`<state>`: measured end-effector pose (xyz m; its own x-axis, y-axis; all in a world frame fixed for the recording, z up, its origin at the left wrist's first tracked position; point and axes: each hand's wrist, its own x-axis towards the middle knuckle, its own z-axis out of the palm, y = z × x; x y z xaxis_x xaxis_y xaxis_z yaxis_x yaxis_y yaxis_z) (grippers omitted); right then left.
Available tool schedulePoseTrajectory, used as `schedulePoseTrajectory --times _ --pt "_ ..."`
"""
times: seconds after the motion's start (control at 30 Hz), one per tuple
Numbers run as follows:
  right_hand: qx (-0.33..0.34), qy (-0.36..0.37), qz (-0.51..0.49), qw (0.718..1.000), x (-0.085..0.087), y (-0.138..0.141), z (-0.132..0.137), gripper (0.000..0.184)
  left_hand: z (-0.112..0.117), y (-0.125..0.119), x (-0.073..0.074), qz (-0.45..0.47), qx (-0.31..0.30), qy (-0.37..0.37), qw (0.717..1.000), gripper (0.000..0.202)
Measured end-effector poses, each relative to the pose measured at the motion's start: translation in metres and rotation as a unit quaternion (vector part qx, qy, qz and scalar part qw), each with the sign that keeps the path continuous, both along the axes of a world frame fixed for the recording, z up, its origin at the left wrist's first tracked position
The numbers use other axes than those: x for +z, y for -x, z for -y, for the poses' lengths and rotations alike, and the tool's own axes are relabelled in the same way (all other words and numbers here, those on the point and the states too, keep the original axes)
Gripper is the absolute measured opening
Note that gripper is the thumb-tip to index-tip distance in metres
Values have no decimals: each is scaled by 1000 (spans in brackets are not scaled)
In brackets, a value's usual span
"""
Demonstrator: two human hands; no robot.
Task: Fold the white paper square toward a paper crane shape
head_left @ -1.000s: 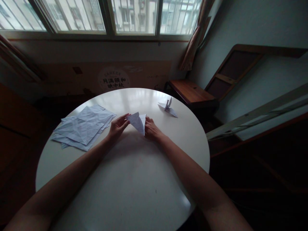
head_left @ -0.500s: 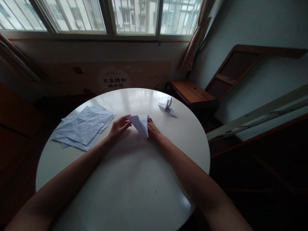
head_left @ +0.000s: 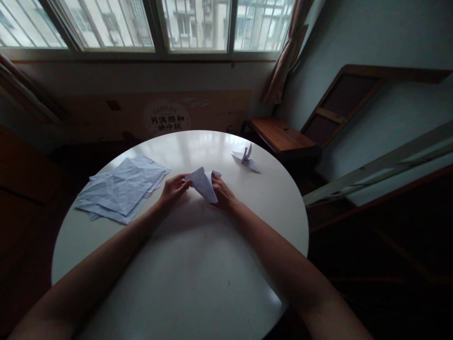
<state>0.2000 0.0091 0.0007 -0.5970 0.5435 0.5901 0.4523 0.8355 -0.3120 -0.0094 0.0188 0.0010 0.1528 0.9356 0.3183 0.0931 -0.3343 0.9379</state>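
A folded sheet of white paper [head_left: 202,181] is held just above the round table between my two hands. My left hand [head_left: 176,186] pinches its left corner with thumb and fingers. On the other side, my right hand [head_left: 222,191] grips the paper, and its fingers are partly hidden behind and inside the fold. The paper's flap bulges open at the right, and a point hangs down toward me. Beyond my right hand stands a finished paper crane [head_left: 246,158], touched by neither hand.
A loose stack of creased paper sheets [head_left: 123,186] lies on the left of the white round table [head_left: 198,264]. Behind the table are a printed cardboard box [head_left: 212,106] and a window. A low wooden stool [head_left: 281,134] stands at the back right.
The paper's layers have spread apart on the right, with my right fingers now further into the fold. My left hand has closed more firmly on the left corner.
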Motion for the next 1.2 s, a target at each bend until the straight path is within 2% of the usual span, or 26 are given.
schedulePoseTrajectory --times 0.13,0.3,0.4,0.5,0.57,0.63,0.73,0.83,0.97,1.1,1.2 --pt "-8 -19 -38 999 -7 0 -4 20 0 -1 1 1 2 -2 1000 48" --pt "-95 26 -128 987 -9 2 -5 21 1 -1 2 5 49 -11 999 40" --pt "-157 53 -235 958 -8 0 -6 32 0 0 0 -7 79 10 997 47" --pt "-221 64 -293 928 -4 -3 -6 41 -3 1 -5 -104 97 -29 989 38" --pt "-242 65 -264 932 -1 -4 -4 43 -3 2 -8 -189 114 -104 970 29" --pt "-265 77 -190 942 2 -4 0 34 -2 2 -9 -257 108 -167 946 21" --pt "-266 106 -39 957 3 -1 5 21 3 -1 -9 -336 33 -205 919 14" --pt "-273 124 43 953 2 0 7 19 9 -5 -6 -404 -26 -241 882 18" --pt "-271 134 70 951 0 -3 4 24 13 -7 -3 -459 -47 -242 854 30" --pt "-209 129 97 965 0 -4 5 29 14 -7 -3 -483 -48 -243 840 37" --pt "-216 124 120 961 2 -2 9 34 14 -7 -5 -492 -37 -239 836 37"
